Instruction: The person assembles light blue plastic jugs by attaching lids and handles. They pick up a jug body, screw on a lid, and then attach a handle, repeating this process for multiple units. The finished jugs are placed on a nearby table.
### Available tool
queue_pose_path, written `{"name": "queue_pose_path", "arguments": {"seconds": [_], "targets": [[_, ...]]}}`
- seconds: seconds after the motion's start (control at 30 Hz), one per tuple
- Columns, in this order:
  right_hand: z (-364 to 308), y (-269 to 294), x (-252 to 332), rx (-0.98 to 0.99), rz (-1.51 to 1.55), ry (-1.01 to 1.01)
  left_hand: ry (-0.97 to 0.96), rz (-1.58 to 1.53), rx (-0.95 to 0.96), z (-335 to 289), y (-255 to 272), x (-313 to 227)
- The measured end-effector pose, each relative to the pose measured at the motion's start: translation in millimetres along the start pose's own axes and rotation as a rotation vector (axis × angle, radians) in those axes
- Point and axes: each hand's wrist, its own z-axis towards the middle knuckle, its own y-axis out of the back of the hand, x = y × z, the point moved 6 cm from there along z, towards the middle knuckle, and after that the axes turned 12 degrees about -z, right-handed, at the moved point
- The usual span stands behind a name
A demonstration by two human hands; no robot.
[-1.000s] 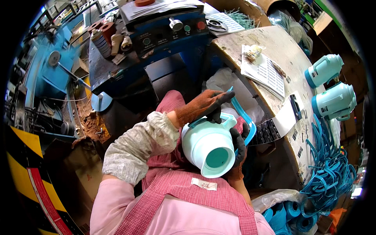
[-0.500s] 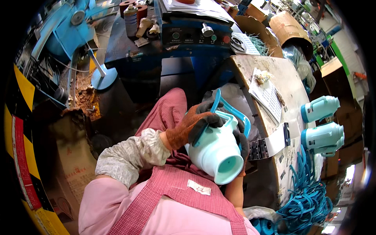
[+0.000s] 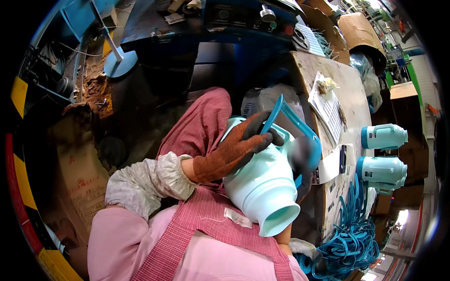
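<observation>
A mint-green thermos jug shell (image 3: 260,180) lies tilted across my lap, its open mouth facing down toward my apron. A darker blue carrying handle (image 3: 295,117) arches above its side. My left hand (image 3: 234,152), in a brown and black glove, lies over the shell, its fingers closed around one end of the blue handle. On the other side, my right hand (image 3: 303,157), in a dark glove, is at the handle's other end. Its thumb is smeared by motion, and the shell and handle partly hide its other fingers.
To the right, a worn table (image 3: 347,89) bears paper sheets (image 3: 326,112) and mint-green jugs (image 3: 382,173). A heap of blue straps (image 3: 349,239) hangs by its near end. Ahead stands a dark machine with a control panel (image 3: 248,21); a cardboard box (image 3: 79,173) is at left.
The shell has turned, its mouth swinging right and down. The blue handle has shifted right. My left hand has straightened its fingers across the shell, and my right hand has moved onto the handle's end.
</observation>
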Motion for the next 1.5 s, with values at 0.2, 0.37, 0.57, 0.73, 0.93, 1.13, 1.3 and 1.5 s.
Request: {"name": "queue_pose_path", "arguments": {"seconds": [0.2, 0.37, 0.57, 0.73, 0.93, 1.13, 1.3, 1.5], "targets": [[15.7, 8.0, 3.7, 0.018, -0.152, 0.053, -0.975, 0.673, 0.152, -18.7, -10.9, -59.8], [37.3, -4.5, 5.6, 0.03, -0.175, 0.106, -0.859, -0.19, 0.172, -7.7, 8.5, -110.5], [74.8, -26.6, 26.7, 0.055, -0.133, 0.232, -0.745, 0.249, -0.279, -53.4, 98.5, -159.4], [78.1, 56.6, 39.0, -0.246, -0.176, 0.146, -0.622, 0.564, -0.452, -48.8, 193.2, -193.6], [50.5, 279.3, 73.8, -0.39, 0.389, 0.398, -0.367, 0.909, -0.637, -73.6, 250.4, -187.7], [68.5, 434.5, 13.5, -1.093, -0.193, 0.312, 0.024, 1.633, -0.91, -172.6, 349.7, -188.0], [70.1, 524.2, -112.9, -1.411, -0.781, -0.094, 0.49, 1.859, -1.024, -242.8, 347.6, -181.3], [86.0, 516.6, -76.1, -1.248, -1.316, -0.471, 0.672, 2.259, -0.507, -179.3, 189.6, -161.0]]}}
